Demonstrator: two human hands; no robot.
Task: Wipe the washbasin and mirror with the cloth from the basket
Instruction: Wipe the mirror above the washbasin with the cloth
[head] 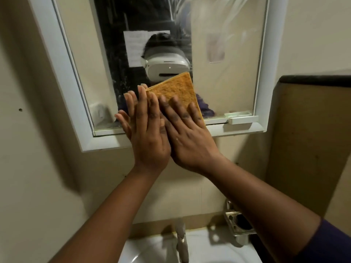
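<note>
Cloth (176, 90) flat on mirror (228, 54), both hands pressing it side by side, left hand (148, 133), right hand (186, 133), fingers straight.

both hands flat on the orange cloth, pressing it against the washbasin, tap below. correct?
Not the washbasin: the head view shows the left hand and right hand pressing the orange cloth flat against the mirror. The tap is below.

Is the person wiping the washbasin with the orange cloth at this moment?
No, both the left hand and right hand press the orange cloth flat against the mirror, above the washbasin.
</note>
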